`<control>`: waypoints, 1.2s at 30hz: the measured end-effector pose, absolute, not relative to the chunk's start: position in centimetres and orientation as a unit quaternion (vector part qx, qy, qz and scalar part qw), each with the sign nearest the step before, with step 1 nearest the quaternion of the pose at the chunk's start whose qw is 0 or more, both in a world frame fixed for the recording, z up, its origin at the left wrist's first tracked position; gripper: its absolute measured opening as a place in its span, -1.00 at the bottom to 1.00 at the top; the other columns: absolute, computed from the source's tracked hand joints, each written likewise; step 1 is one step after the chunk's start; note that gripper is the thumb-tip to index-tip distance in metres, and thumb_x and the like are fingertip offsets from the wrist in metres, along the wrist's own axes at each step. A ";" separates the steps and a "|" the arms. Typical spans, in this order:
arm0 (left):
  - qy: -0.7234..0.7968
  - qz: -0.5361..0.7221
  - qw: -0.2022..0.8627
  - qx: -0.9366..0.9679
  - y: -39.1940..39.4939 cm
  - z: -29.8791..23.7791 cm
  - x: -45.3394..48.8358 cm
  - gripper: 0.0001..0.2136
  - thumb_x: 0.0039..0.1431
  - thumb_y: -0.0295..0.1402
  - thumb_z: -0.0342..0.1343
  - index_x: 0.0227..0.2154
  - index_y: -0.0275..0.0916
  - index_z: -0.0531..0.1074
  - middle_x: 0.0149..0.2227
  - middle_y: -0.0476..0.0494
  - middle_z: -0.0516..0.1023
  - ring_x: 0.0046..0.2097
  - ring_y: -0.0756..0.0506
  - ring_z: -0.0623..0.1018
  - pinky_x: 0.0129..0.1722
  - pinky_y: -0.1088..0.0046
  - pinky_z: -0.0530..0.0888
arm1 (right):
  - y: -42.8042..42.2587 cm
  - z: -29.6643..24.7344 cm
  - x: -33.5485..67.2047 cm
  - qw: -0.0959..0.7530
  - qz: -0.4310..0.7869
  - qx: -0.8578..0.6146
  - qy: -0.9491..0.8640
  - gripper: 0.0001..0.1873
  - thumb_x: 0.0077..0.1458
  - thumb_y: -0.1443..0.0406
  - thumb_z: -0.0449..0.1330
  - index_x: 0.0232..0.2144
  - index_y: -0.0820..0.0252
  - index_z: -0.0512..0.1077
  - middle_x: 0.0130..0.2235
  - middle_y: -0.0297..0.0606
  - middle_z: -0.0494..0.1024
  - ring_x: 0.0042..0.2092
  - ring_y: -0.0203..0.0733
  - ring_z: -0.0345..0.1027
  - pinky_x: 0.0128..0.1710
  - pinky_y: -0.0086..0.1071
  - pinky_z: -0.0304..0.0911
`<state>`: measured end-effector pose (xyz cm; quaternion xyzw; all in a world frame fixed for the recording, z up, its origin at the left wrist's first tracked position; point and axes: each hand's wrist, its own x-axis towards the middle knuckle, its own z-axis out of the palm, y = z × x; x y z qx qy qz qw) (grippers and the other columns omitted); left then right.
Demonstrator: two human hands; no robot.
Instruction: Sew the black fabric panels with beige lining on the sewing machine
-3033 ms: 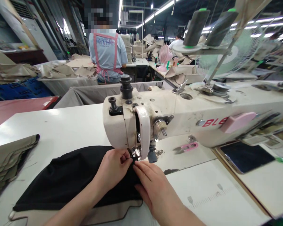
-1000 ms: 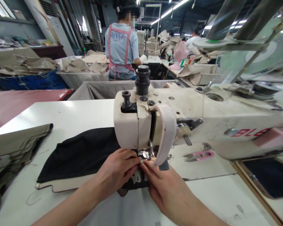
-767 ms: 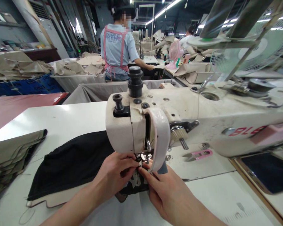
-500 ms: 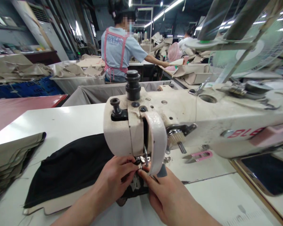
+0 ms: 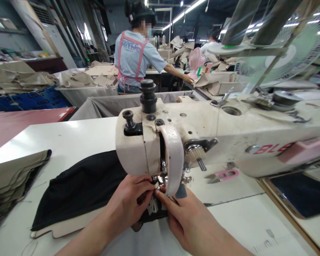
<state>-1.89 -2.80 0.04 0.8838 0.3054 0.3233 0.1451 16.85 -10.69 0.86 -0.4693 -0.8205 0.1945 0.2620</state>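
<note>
White surface (image 5: 77,135): is spreading from the left edge to the lower right of the frame, carrying the work.
Sewing machine (image 5: 202,122): is reaching from the right edge to the centre, its head standing over the fingertips.
Black cloth (image 5: 80,188): is lying left of centre with a pale layer (image 5: 74,222) showing along its lower edge, its right end running beneath the machine head. Letting the wide part rest loosely, without drag, would likely be helping the edge feed straight.
Folded cloth stack (image 5: 18,174): is sitting at the left edge, apart from the black cloth.
Right hand (image 5: 185,213): is extending from the lower right, its fingers narrow and bunched at the cloth. The curved white guard (image 5: 176,160) is partly covering them, so I cannot tell whether they are gripping or only pressing.
Left hand (image 5: 129,197): is pinching the cloth edge between thumb and forefinger, just beside the right fingertips.
Pink-handled snips (image 5: 224,176): are lying right of centre, beneath the machine's arm.
Metal presser foot (image 5: 161,179): is standing just beyond the fingertips. Good handling is probably calling for small, even guidance, layers lying flat and matched, and fingertips well outside the needle's path.
</note>
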 end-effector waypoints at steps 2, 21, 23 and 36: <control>0.301 0.324 0.152 0.884 -2.7 0.1 -1.9 -0.84 0.08 -0.56 0.06 -0.39 -0.20 0.48 -0.30 -0.07 0.54 -0.24 -0.05 0.53 -0.22 0.46 0.46 | -10.7 0.8 16.9 0.261 0.203 -0.481 -0.812 -0.34 -0.06 0.56 -0.01 0.14 0.21 0.20 0.12 -0.16 0.28 0.14 -0.12 0.07 0.17 -0.22 0.10; 0.406 0.328 0.122 0.844 -2.2 -1.0 -0.9 -0.81 0.06 -0.51 0.01 -0.55 -0.21 0.48 -0.49 -0.07 0.55 -0.42 -0.08 0.53 -0.41 0.44 0.45 | -10.0 0.6 16.4 0.240 0.159 -0.498 -0.818 -0.52 -0.06 0.56 -0.02 -0.07 0.20 0.33 -0.07 -0.18 0.39 0.02 0.00 0.15 0.07 -0.11 0.18; 0.423 0.324 0.113 0.839 -1.9 -1.2 -0.8 -0.81 0.06 -0.49 0.01 -0.56 -0.21 0.48 -0.47 -0.10 0.56 -0.39 -0.11 0.55 -0.40 0.41 0.45 | -10.1 0.7 16.4 0.242 0.158 -0.500 -0.817 -0.58 -0.07 0.55 -0.01 -0.13 0.22 0.34 -0.05 -0.15 0.37 0.00 0.00 0.15 0.06 -0.12 0.19; 0.446 0.307 0.098 0.835 -1.3 -0.4 -0.8 -0.82 0.05 -0.46 0.01 -0.53 -0.22 0.50 -0.49 -0.08 0.58 -0.41 -0.11 0.56 -0.41 0.43 0.46 | -10.2 1.0 16.5 0.260 0.124 -0.490 -0.822 -0.65 -0.06 0.54 0.03 -0.18 0.31 0.36 -0.07 -0.06 0.38 -0.07 -0.01 0.19 -0.04 -0.16 0.26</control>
